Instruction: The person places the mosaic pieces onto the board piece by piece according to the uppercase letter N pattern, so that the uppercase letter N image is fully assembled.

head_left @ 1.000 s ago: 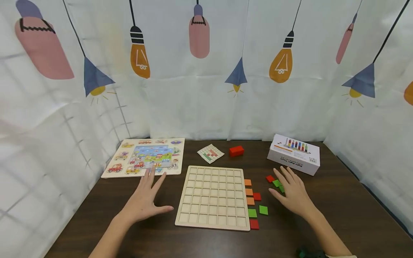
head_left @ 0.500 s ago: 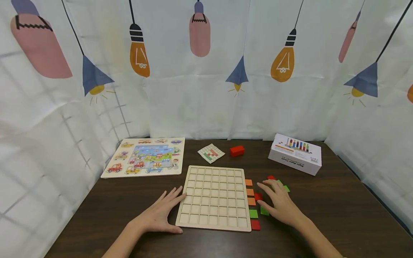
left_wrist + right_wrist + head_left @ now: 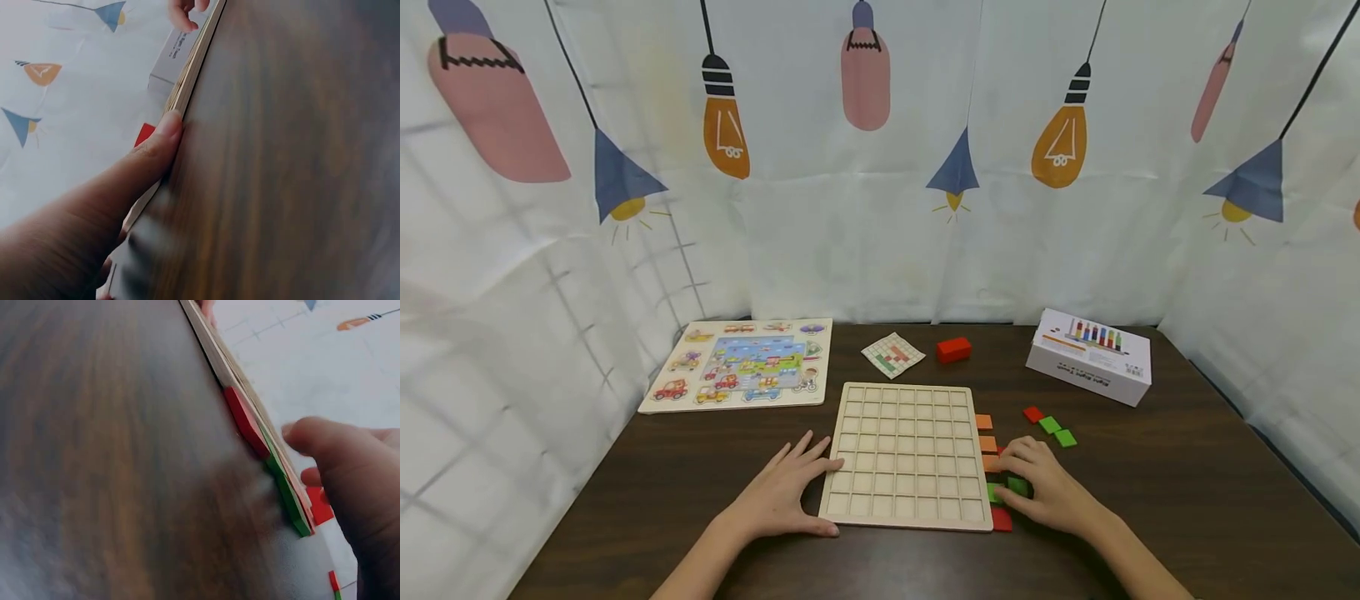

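Fingers (image 3: 827, 466) of the left hand (image 3: 775, 502) splay against the wooden grid board (image 3: 906, 457) on the table (image 3: 895, 568), the right hand (image 3: 1048, 490) bends loosely over green tiles (image 3: 1019, 484), seemingly gripping none, and no cell is filled yet, every tile lying off rightward.

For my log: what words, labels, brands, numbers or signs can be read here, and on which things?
"Right", probably: white box, on its side.
Words beside it and the box's small print: too blurred to read.
Grid board, colored tiles, patterned card, puzzle board: no lettering I can make out.
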`<action>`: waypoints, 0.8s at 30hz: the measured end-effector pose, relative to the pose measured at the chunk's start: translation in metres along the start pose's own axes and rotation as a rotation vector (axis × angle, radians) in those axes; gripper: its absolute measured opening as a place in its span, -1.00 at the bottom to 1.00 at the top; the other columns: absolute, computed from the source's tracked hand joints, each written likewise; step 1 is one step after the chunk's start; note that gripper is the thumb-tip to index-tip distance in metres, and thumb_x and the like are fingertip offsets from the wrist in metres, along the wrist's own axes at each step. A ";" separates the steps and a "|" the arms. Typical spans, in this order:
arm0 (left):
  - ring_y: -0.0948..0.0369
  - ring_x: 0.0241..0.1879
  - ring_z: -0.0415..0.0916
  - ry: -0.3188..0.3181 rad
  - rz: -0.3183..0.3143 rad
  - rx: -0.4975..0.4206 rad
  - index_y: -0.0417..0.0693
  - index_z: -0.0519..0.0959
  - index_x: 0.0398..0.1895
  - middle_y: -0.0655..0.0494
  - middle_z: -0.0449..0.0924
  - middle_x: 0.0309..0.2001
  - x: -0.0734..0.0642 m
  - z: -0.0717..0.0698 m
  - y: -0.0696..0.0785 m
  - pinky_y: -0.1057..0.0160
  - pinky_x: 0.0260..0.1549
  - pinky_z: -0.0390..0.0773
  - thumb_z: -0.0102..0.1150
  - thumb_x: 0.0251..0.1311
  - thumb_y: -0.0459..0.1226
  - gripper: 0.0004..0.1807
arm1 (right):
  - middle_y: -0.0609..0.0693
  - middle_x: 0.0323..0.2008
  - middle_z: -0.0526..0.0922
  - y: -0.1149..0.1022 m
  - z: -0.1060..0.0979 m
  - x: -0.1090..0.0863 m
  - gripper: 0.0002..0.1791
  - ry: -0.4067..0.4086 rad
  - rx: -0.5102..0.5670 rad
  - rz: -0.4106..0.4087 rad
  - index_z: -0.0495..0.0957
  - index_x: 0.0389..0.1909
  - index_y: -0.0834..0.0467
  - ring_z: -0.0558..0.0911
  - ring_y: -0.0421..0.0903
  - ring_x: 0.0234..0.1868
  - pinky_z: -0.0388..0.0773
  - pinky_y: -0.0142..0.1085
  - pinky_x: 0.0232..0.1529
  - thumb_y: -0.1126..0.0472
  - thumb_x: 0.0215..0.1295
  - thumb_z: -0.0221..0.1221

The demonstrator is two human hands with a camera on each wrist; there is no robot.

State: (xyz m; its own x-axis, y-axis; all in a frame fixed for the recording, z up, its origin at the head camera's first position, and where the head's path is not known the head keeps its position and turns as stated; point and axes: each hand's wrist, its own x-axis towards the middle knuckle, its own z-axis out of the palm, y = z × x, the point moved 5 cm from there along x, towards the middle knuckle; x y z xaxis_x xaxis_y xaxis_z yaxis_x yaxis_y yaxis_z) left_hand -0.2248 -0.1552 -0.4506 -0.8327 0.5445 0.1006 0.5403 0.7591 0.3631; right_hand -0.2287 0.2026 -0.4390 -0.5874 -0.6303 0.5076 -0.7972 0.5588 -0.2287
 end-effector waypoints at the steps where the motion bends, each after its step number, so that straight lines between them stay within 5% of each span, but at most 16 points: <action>1: -0.07 0.37 -0.17 0.005 -0.001 0.007 0.21 0.38 0.23 -0.02 0.06 0.38 0.001 0.000 0.001 -0.23 0.18 -0.05 0.10 -0.32 0.45 -0.03 | -0.29 -0.23 0.46 -0.001 0.000 0.000 -0.72 -0.008 0.006 -0.012 0.58 -0.18 -0.07 0.36 -0.24 -0.12 0.26 -0.21 -0.14 0.10 0.03 0.33; 14: -0.06 0.37 -0.13 0.077 -0.006 0.090 0.23 0.42 0.15 -0.06 0.06 0.37 0.003 0.005 0.010 -0.20 0.16 0.05 0.02 -0.30 0.49 -0.08 | -0.33 -0.27 0.45 0.005 0.001 -0.004 -0.80 -0.052 0.051 0.006 0.60 -0.26 -0.10 0.35 -0.27 -0.15 0.28 -0.24 -0.21 0.04 0.06 0.31; 24: -0.01 0.37 -0.12 0.071 -0.022 0.043 0.17 0.38 0.18 -0.03 0.07 0.37 0.001 0.010 0.011 -0.21 0.19 -0.13 0.00 -0.22 0.46 -0.09 | -0.34 -0.28 0.46 0.007 0.003 -0.004 -0.78 -0.062 0.087 0.022 0.60 -0.23 -0.13 0.34 -0.26 -0.15 0.28 -0.21 -0.21 0.04 0.07 0.31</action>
State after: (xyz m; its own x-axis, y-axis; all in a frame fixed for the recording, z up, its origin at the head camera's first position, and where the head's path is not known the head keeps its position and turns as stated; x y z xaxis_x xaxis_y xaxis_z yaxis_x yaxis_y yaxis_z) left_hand -0.2186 -0.1427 -0.4560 -0.8502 0.5018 0.1593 0.5251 0.7862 0.3258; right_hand -0.2322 0.2081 -0.4451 -0.6106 -0.6519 0.4497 -0.7913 0.5259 -0.3119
